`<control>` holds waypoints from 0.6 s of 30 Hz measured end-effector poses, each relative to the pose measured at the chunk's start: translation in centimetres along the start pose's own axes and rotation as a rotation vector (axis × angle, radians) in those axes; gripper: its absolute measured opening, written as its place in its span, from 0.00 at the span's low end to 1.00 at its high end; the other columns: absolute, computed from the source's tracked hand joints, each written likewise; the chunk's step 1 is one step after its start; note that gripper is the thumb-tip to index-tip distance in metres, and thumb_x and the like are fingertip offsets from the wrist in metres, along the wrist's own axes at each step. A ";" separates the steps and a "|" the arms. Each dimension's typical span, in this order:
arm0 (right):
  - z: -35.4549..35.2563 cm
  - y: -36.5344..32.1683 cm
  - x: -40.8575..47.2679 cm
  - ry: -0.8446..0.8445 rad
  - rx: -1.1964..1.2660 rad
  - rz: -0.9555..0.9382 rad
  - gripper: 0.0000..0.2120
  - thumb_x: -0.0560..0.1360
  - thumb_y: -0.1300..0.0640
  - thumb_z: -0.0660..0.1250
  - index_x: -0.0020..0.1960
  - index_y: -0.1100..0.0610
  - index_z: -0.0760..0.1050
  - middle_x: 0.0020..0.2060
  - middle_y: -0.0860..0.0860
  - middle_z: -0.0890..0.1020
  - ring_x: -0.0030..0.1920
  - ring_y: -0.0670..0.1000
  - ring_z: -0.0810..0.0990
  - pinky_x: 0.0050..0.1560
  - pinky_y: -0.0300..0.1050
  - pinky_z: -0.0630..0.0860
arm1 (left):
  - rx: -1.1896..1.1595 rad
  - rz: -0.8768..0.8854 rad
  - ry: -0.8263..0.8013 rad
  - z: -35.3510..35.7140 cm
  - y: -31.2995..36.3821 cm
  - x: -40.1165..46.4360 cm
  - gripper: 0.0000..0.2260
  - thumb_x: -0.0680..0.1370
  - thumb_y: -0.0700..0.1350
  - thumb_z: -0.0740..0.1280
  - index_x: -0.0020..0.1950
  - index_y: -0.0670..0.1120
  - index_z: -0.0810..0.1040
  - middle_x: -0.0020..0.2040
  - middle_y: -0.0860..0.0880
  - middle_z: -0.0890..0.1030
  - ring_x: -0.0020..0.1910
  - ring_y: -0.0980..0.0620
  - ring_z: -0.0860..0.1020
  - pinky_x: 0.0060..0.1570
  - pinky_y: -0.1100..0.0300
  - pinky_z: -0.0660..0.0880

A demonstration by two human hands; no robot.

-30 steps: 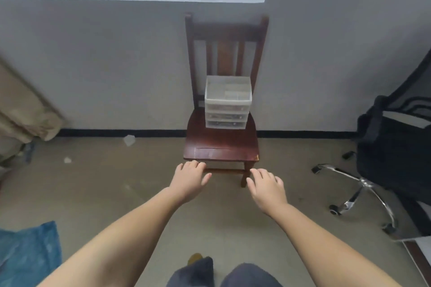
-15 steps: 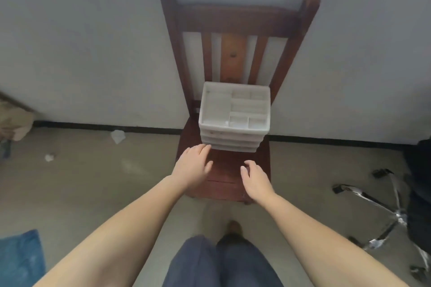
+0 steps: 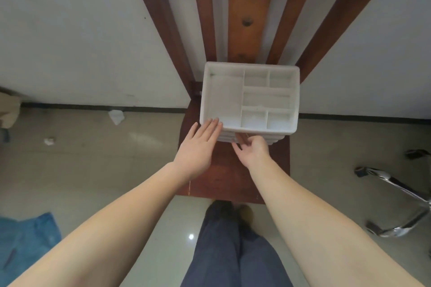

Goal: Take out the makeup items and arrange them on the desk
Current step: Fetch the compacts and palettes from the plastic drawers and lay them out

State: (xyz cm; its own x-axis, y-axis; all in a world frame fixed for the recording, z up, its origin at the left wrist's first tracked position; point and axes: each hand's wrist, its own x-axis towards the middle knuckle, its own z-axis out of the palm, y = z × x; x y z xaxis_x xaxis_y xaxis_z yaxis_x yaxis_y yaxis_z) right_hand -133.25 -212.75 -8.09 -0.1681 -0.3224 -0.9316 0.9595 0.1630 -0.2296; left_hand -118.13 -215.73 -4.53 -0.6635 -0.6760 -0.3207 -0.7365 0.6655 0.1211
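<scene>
Against the pale wall stands a wooden chair [image 3: 249,177], its seat carrying a white drawer organizer [image 3: 224,98] with divided top compartments. The left hand [image 3: 198,149] lies flat, fingers straight, touching the organizer's near-left corner. The right hand [image 3: 253,148] reaches the drawer fronts with fingers curled; whether they grip cannot be told.

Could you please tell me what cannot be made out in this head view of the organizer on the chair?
- Drawer contents: the organizer is seen from above, so its drawer fronts are foreshortened and partly behind the hands.
- Right hand: its fingertips are hidden at the drawer fronts, so any grip is unclear.
- Wooden chair: top cut off by the upper edge.
- Left hand: contact with the corner is uncertain.
</scene>
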 end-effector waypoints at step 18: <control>-0.6 0.0 0.1 -0.187 -0.093 -0.056 0.17 0.81 0.63 0.51 0.68 0.62 0.67 0.47 0.56 0.78 0.49 0.52 0.80 0.58 0.62 0.71 | 0.093 -0.003 0.169 -2.5 0.1 4.0 0.10 0.57 0.37 0.76 0.31 0.49 0.79 0.27 0.50 0.76 0.27 0.46 0.76 0.37 0.60 0.69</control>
State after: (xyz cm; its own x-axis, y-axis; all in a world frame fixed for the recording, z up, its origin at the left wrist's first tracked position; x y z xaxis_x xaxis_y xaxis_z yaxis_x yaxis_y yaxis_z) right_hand -133.41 -212.27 -8.39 -0.1671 -0.4995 -0.8500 0.9236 0.2223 -0.3122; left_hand -121.20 -219.15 -3.41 -0.6795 -0.7166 -0.1573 -0.7286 0.6842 0.0306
